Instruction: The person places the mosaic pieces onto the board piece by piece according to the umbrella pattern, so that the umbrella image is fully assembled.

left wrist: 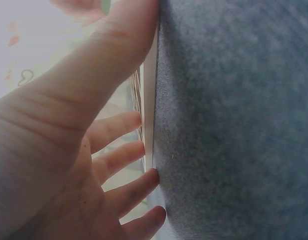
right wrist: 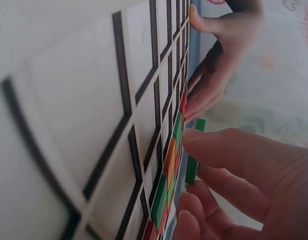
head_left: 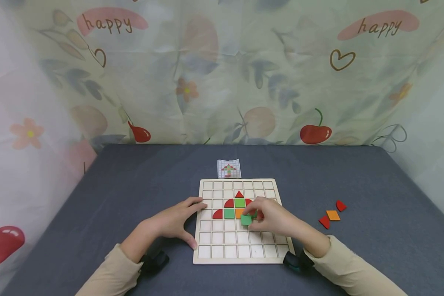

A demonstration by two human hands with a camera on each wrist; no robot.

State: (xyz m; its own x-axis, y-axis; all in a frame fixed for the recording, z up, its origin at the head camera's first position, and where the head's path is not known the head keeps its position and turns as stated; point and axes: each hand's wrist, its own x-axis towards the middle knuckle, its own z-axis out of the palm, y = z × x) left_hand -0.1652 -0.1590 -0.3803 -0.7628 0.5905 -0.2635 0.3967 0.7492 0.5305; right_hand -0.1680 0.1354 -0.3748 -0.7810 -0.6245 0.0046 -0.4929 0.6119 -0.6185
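Between the thumb and fingers of my right hand (head_left: pixel 271 216) is a green square tile (head_left: pixel 246 220), also seen edge-on in the right wrist view (right wrist: pixel 195 155). It hovers just over the wooden grid board (head_left: pixel 211 260), below an orange tile (head_left: pixel 239 213) set in a cell. Red and green pieces lie in cells around it, including a red triangle (head_left: pixel 239 194) at the top; my right hand partly covers some on the right. My left hand (head_left: pixel 172 220) rests along the board's left edge, fingers spread, thumb and fingertips touching it.
A small printed pattern card (head_left: pixel 229 168) lies behind the board. To the right on the dark cloth (head_left: pixel 151 172) are an orange diamond tile (head_left: pixel 333 215) and two red rounded tiles, one nearer (head_left: pixel 324 222) and one farther (head_left: pixel 341 205). A patterned curtain (head_left: pixel 222 102) hangs behind.
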